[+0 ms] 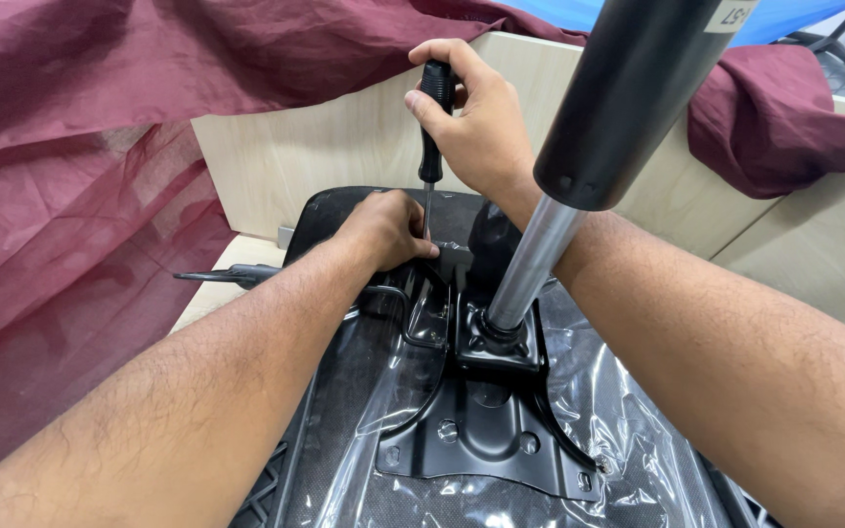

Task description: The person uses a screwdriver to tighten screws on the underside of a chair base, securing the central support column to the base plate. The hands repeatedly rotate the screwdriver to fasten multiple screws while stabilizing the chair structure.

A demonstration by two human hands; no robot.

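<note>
Screwdriver is standing upright, its black handle wrapped tight in the right hand, tip going down behind the left hand at the far edge of the black plate. Left fingers are curling loosely, pressing on the plate's far end; whether they are pinching a screw, cannot tell. Plate is lying on the plastic-wrapped seat, gas cylinder rising from it. Judging: a far-corner screw is being driven; next calls for steady downward turning.

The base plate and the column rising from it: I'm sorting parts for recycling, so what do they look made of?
Base plate: likely stamped steel, glossy black coating, with pressed ribs and bolt holes. Column: bright polished metal, mirror-like; its upper sleeve is matte black, metal or plastic.
</note>
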